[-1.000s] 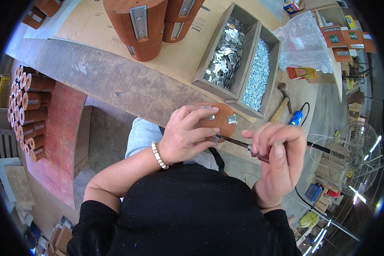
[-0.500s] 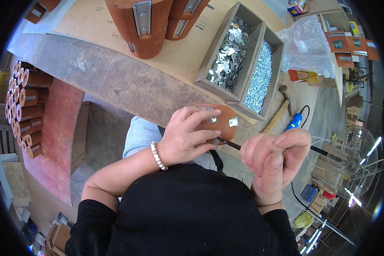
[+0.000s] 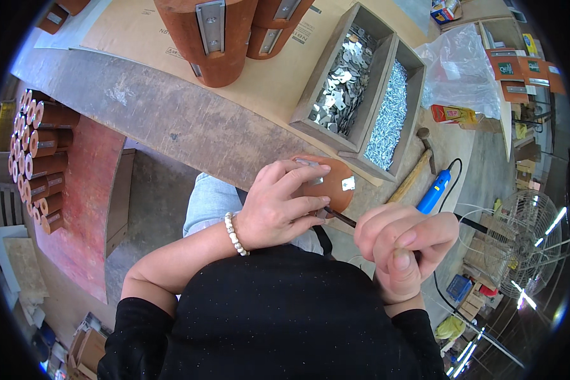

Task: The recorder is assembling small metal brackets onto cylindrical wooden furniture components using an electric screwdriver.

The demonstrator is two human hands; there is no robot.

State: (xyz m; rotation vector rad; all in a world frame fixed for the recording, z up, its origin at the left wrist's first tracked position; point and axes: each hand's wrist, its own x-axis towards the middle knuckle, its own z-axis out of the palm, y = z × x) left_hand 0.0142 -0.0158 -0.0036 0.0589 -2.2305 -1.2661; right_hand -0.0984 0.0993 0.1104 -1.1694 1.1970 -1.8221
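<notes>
A round reddish-brown piece [image 3: 337, 175] with small silver metal plates [image 3: 348, 183] on its face lies at the bench edge, partly hidden by my left hand [image 3: 284, 197]. The fingers of that hand are spread over the piece and hold it; a beaded bracelet circles the wrist. My right hand [image 3: 406, 244] is closed around a screwdriver [image 3: 341, 216], its handle hidden in the fist. The thin dark shaft points left, to the piece beside my left fingertips. Whatever the tip touches is hidden.
Beyond my hands stands a divided wooden box [image 3: 354, 149] of metal plates [image 3: 343, 82] and screws [image 3: 387, 120]. A hammer [image 3: 415, 174] and a blue corded tool [image 3: 434, 191] lie right. Tapered brown pieces [image 3: 215, 57] stand on cardboard; others are stacked left [image 3: 47, 145]. A fan [image 3: 519, 244] is far right.
My right hand has turned slightly, with its fingers curled differently around the screwdriver. My left hand stays on the brown piece. The whole view has shifted a little.
</notes>
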